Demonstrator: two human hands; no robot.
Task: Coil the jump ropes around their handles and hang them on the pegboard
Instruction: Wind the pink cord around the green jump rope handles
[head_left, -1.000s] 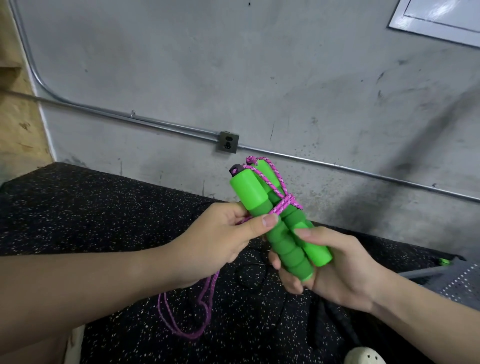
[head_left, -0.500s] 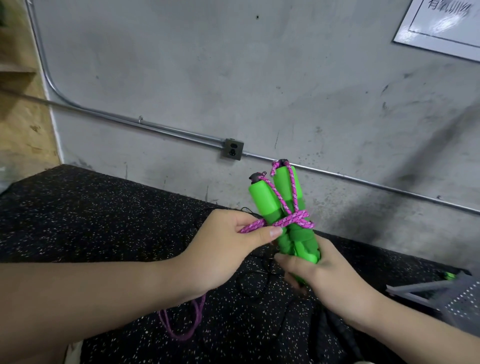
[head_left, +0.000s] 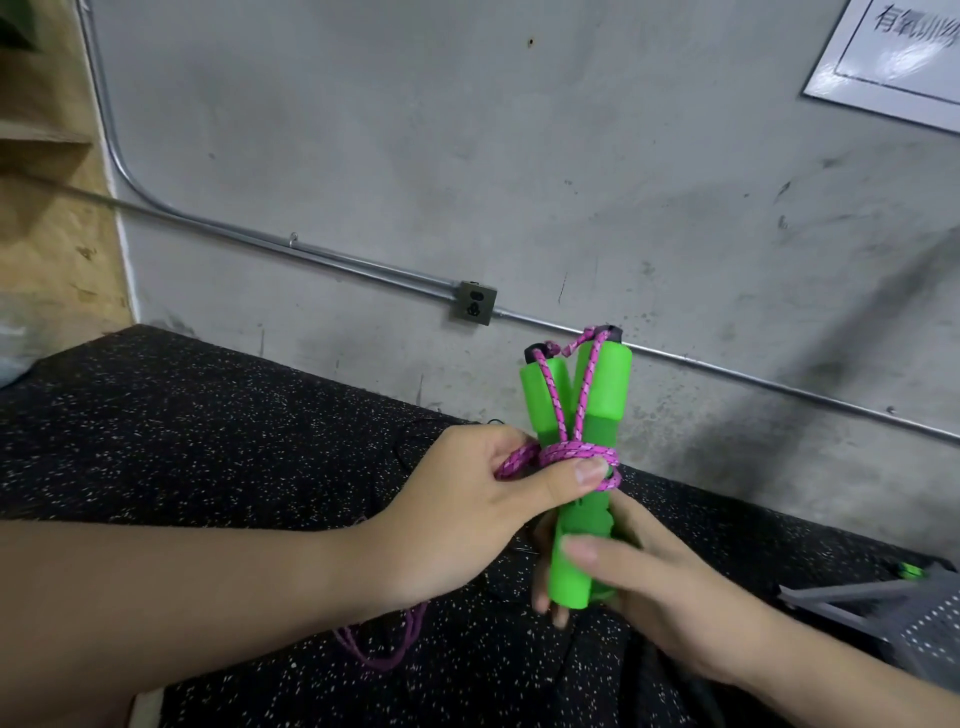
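Note:
Two bright green foam handles (head_left: 602, 405) stand upright side by side, black caps on top. My right hand (head_left: 644, 587) grips their lower ends from beneath. A pink braided rope (head_left: 571, 452) runs down from both caps and circles the middle of the handles in a few turns. My left hand (head_left: 467, 509) pinches the rope against the handles, thumb pressing on the wraps. A slack loop of pink rope (head_left: 384, 649) hangs below my left forearm. No pegboard is in view.
A black speckled rubber mat (head_left: 182, 441) covers the surface below. A grey concrete wall with a metal conduit (head_left: 322, 260) and outlet box (head_left: 474, 303) is behind. A grey metal frame (head_left: 883, 603) lies at the right edge. Dark cords (head_left: 675, 675) lie on the mat.
The handles have swung from tilted to upright. My left hand has pulled the rope round them, and the wraps now sit tighter about their middle.

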